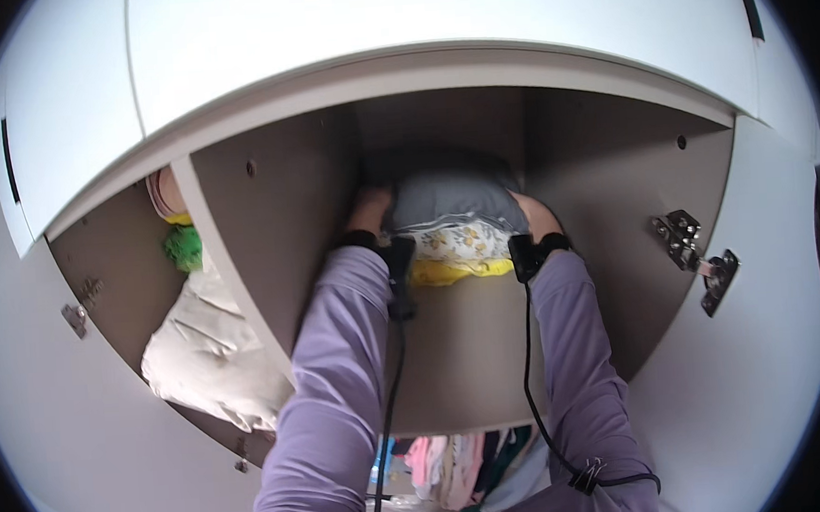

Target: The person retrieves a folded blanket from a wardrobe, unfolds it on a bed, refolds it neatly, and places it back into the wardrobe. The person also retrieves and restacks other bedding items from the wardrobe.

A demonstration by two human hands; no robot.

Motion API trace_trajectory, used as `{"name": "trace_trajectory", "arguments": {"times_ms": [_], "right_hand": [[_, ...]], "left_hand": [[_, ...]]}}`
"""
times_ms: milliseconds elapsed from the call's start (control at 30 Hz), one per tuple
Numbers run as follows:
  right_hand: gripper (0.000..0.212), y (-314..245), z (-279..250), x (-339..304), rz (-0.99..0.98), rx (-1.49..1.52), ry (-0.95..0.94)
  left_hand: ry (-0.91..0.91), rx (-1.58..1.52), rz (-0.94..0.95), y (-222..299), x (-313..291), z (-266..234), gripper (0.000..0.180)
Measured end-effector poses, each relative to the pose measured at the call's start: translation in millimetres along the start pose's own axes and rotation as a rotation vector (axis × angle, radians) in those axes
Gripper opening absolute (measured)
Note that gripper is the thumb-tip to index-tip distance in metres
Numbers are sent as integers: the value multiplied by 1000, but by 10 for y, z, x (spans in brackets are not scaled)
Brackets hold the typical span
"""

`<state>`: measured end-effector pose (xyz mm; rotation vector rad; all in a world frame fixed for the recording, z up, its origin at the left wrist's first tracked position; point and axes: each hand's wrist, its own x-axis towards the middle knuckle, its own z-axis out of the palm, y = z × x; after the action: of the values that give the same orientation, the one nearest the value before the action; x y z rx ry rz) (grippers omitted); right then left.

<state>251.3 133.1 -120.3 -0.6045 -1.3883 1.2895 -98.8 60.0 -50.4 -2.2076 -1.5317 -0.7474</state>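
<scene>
Deep inside an open cupboard compartment lies a stack of folded bedding: a grey folded cloth [454, 200] on top, a white floral cloth [456, 242] beneath it and a yellow cloth [453, 271] at the bottom. My left hand [371, 210] grips the left side of the stack, and my right hand [538, 214] grips its right side. The fingers of both hands are mostly hidden by the cloth and the shadow. Black straps with small black devices sit at both wrists, below the purple sleeves, and cables run back from them.
A partition [232, 267] separates a left compartment holding a cream folded bundle [211, 348], a green item [183, 248] and a pinkish roll [168, 196]. A metal hinge [696, 255] juts out at right beside the open door [746, 376]. Hanging clothes [470, 463] show below the shelf.
</scene>
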Motion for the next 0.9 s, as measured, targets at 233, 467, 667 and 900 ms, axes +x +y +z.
{"name": "trace_trajectory", "arguments": {"times_ms": [233,467,667,900], "right_hand": [[35,-246,-64,139,266,287,-98],[44,-327,45,-100,467,271,-42],[44,134,-140,-121,323,226,147],[50,459,-377,-387,313,-297,67]], "left_hand": [[-54,253,-369,914,879,-420,53],[-492,-3,-561,1102,436,-33,94],[-500,-54,-561,939,486,61,97],[-588,-160,-479,709,691,17,102]]}}
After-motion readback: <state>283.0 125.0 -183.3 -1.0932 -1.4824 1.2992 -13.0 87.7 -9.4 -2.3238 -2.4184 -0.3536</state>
